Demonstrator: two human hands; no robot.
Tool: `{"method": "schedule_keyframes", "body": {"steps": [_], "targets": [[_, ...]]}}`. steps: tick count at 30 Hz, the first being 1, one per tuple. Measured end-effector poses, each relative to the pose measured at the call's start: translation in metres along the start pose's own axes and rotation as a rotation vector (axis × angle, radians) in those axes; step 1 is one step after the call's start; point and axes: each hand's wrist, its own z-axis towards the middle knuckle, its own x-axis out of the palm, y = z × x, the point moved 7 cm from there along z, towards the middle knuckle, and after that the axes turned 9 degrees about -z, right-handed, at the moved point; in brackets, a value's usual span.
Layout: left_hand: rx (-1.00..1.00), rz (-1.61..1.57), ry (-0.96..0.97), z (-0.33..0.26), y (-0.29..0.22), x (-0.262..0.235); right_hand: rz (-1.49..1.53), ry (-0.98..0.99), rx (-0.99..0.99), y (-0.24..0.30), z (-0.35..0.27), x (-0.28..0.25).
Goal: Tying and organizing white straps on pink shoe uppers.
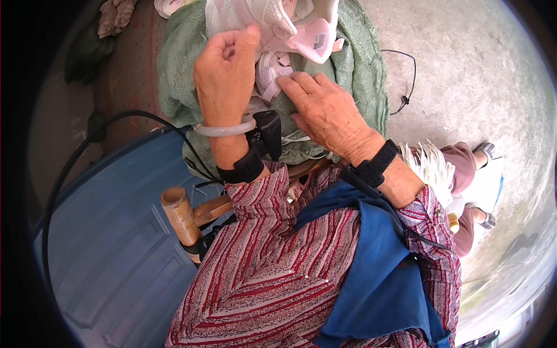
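Note:
A white and pink shoe (pixel 246 16) sits at the top edge of the view, its pale pink tongue turned to the right. My left hand (pixel 225 72) is closed against its near side, fingers curled; the grip itself is partly hidden. Just below lies another pale lilac and pink shoe piece (pixel 268 76). Its right edge is touched by the fingertips of my right hand (pixel 328 110), whose fingers are stretched out with the thumb apart. Both lie over a green woven sack (pixel 362 75) with crumpled folds.
A blue panelled door-like board (pixel 127 243) lies at the left, crossed by a black cable (pixel 61 180). Near my left forearm is a wooden frame end (pixel 180 217). White strips (pixel 432 171) hang at the right, beside another person's legs (pixel 464 232) on the concrete floor (pixel 464 75).

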Motion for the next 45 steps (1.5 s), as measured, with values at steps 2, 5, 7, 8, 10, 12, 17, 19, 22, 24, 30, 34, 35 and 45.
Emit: {"method": "schedule_keyframes", "body": {"steps": [2, 5, 7, 8, 10, 12, 17, 19, 22, 24, 30, 34, 35, 45], "targets": [[-0.037, -0.11, -0.073, -0.005, -0.007, 0.004, 0.008, 0.02, 0.028, -0.006, -0.007, 0.005], [0.006, -0.149, -0.012, -0.005, -0.001, 0.007, 0.039, 0.086, 0.059, -0.013, -0.019, 0.006], [0.024, -0.194, 0.016, -0.003, 0.011, 0.003, 0.063, 0.133, 0.062, -0.015, -0.03, 0.006], [0.047, -0.243, 0.046, -0.002, 0.012, 0.003, 0.085, 0.213, 0.06, -0.017, -0.039, 0.01], [0.026, -0.244, 0.056, -0.003, 0.014, 0.005, 0.106, 0.296, 0.067, -0.024, -0.059, 0.021], [0.016, -0.245, 0.061, -0.003, 0.012, 0.008, 0.142, 0.249, 0.127, -0.039, -0.07, 0.032], [-0.123, 0.264, 0.086, -0.035, 0.033, 0.015, 0.156, 0.321, 0.138, -0.05, -0.058, 0.033], [-0.038, 0.389, 0.036, -0.05, 0.04, 0.016, 0.14, 0.296, 0.137, -0.044, -0.055, 0.027], [-0.091, 0.389, 0.009, -0.047, 0.053, 0.014, 0.223, 0.264, 0.279, -0.04, -0.047, 0.028], [-0.125, 0.436, 0.02, -0.04, 0.051, 0.019, 0.317, 0.249, 0.423, -0.047, -0.043, 0.029], [-0.327, 0.511, 0.14, -0.027, 0.059, 0.02, 0.07, 0.007, 0.516, -0.068, -0.039, 0.018], [-0.375, 0.551, 0.152, -0.027, 0.058, 0.016, 0.368, 0.352, 0.642, -0.077, -0.041, 0.041], [-0.377, 0.558, 0.147, -0.028, 0.057, 0.013, 0.395, 0.361, 0.606, -0.072, -0.039, 0.043], [-0.231, 0.563, -0.109, -0.016, 0.063, -0.004, -0.109, 0.196, 0.602, -0.097, -0.034, 0.03]]}}
